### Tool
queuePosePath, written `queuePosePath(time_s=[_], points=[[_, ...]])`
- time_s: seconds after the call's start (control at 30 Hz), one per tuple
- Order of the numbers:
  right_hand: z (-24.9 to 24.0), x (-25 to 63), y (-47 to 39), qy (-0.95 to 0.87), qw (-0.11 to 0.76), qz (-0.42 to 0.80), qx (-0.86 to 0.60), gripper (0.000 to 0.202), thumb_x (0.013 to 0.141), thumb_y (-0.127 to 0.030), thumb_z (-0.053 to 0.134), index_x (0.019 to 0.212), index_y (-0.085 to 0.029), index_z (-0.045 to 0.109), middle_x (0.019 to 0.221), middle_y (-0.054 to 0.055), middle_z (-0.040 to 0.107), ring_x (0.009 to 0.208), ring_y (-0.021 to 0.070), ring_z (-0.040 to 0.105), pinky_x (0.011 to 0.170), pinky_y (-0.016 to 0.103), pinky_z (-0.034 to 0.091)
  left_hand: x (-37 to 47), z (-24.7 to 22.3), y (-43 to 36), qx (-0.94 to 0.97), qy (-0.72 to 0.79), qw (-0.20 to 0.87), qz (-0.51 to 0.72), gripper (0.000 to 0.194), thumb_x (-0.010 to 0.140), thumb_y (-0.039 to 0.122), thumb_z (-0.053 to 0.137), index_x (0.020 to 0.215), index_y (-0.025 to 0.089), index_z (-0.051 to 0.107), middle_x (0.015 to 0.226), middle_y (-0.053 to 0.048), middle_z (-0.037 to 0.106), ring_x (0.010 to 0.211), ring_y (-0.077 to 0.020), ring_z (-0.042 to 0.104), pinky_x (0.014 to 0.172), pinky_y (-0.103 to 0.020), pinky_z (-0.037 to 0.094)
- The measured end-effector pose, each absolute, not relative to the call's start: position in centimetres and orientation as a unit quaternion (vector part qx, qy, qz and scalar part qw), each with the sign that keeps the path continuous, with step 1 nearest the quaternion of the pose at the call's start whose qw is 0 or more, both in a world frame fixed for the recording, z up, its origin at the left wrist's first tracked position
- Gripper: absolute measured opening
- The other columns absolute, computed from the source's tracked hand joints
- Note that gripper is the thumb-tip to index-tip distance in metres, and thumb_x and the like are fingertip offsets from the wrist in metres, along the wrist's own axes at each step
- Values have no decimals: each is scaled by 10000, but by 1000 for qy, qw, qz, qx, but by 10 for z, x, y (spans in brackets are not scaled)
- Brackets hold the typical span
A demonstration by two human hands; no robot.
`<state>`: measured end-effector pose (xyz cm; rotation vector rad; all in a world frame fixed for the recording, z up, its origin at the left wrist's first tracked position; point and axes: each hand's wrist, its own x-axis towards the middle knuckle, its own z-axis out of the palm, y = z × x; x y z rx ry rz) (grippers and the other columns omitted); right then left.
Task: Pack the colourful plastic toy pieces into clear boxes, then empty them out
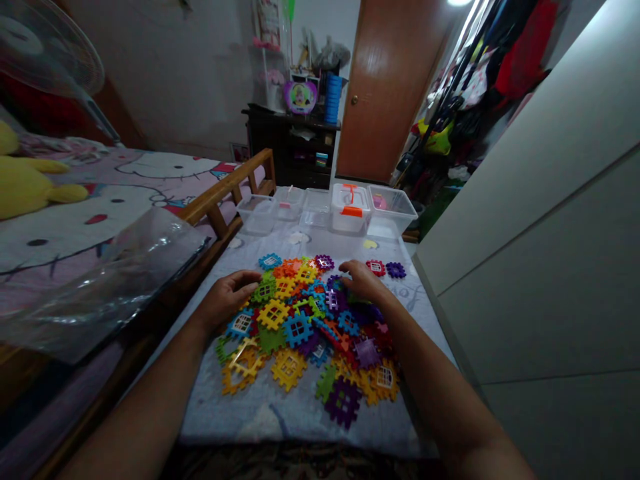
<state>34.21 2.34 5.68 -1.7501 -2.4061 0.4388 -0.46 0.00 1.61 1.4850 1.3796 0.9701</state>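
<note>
A loose heap of colourful interlocking plastic pieces lies on the cloth-covered table (215, 417). My left hand (231, 297) rests at the heap's left edge, fingers apart, beside a green piece (265, 289). On the other side, my right hand (364, 281) hovers at or touches the upper right of the heap, its fingers spread and curved near purple pieces. Nothing shows in either hand. Nearest me are a dark purple piece (343, 401) and a yellow piece (289, 369). A red piece (375, 268) and a purple piece (395, 270) lie apart at the right.
Clear plastic boxes stand along the table's far edge, among them a lidded one with orange clasps (350, 217) and an open one (393, 208). A wooden bed rail (230, 190) borders the left side; a white cabinet (540, 267) stands at the right.
</note>
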Motion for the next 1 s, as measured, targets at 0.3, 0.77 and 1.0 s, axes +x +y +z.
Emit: queuePosePath(time_s=[0.3,0.77,1.0], points=[[60,311,74,-829,67,159,-532,509,853,-128,626,1359,-163,590,1402,121,614,1288,228,563,1103,325,382,-7,15,2,589,547,432,409,515,685,583,755,999,176,739,1074,-109,758,1046,-309,689,969,-421,528],[62,333,77,-813,97,245,-519,217,855,-179,645,1039,-145,755,935,49,777,796,152,675,701,216,477,-9,11,5,604,554,421,388,544,673,613,747,1011,187,753,1078,-102,762,1051,-318,686,998,-438,514],[65,334,65,-818,113,317,-467,215,812,-143,647,979,-183,777,902,24,778,800,153,688,732,231,499,-9,10,4,605,544,423,399,504,694,580,749,1004,183,754,1067,-104,763,1035,-312,689,971,-431,526]])
